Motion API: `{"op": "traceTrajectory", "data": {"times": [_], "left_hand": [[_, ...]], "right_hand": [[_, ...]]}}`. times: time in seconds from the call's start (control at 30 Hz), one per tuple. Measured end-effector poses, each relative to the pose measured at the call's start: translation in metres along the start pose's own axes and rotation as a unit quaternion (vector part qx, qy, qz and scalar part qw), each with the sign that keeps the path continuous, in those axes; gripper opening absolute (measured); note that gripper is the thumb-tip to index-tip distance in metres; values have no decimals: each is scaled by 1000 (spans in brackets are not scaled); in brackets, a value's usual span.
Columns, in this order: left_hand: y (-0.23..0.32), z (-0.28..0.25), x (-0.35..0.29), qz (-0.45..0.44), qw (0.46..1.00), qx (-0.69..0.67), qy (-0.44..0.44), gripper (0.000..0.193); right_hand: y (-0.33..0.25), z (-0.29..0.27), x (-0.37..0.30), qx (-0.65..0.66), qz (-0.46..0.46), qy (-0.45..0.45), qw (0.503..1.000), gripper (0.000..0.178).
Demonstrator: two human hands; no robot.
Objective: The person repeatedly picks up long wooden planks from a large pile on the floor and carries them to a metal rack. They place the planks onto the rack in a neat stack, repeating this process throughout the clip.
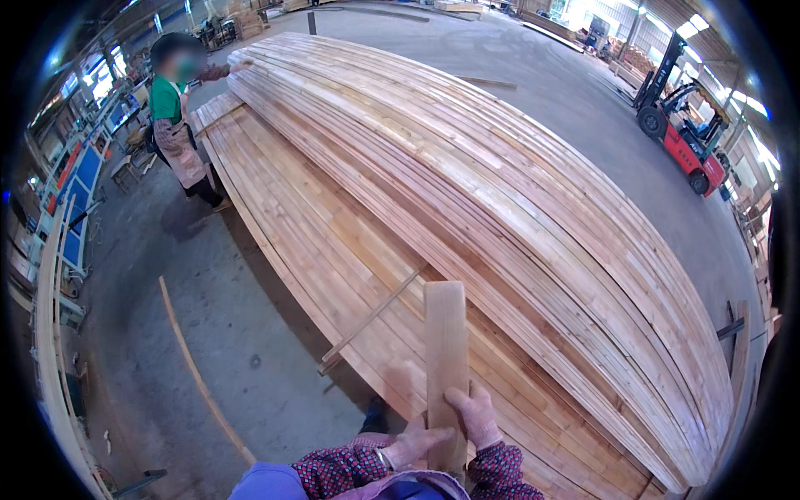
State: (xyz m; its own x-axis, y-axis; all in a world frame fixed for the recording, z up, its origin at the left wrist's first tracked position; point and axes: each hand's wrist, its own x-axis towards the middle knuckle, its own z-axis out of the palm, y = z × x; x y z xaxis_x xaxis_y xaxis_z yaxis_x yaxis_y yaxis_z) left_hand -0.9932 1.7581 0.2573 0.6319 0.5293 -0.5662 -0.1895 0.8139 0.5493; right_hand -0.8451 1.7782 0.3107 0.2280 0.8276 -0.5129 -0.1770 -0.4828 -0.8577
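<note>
A short, flat wooden board point(446, 350) stands up in front of me, its rounded far end over the lumber. My right hand point(475, 415) closes on the board's right edge, thumb laid on its face. Lower down, my left hand point(419, 442) grips the left edge, with its thumb also across the face. The fingers behind the board are hidden. Beyond it spreads a large stack of long planks point(533, 217), with a lower layer of planks point(308, 225) on the near left side. A thin wooden strip point(375, 317) lies crosswise on that lower layer.
A co-worker in a green top and apron point(175, 125) stands at the stack's far left end, one arm reaching onto the planks. A red forklift point(687, 137) is parked at far right. One long wooden strip point(200, 375) lies on the floor at left, near blue machinery point(83, 192).
</note>
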Motion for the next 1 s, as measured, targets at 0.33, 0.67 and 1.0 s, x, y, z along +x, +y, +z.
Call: {"op": "traceTrajectory", "data": {"times": [0.33, 0.67, 1.0], "left_hand": [[-73, -98, 0, 102, 992, 69, -8, 52], [133, -191, 72, 85, 878, -373, 287, 67], [230, -230, 107, 77, 897, -386, 199, 58]], "right_hand": [[20, 20, 114, 180, -13, 85, 980, 43], [45, 157, 280, 216, -15, 158, 963, 44], [-17, 185, 365, 208, 10, 206, 956, 43]]}}
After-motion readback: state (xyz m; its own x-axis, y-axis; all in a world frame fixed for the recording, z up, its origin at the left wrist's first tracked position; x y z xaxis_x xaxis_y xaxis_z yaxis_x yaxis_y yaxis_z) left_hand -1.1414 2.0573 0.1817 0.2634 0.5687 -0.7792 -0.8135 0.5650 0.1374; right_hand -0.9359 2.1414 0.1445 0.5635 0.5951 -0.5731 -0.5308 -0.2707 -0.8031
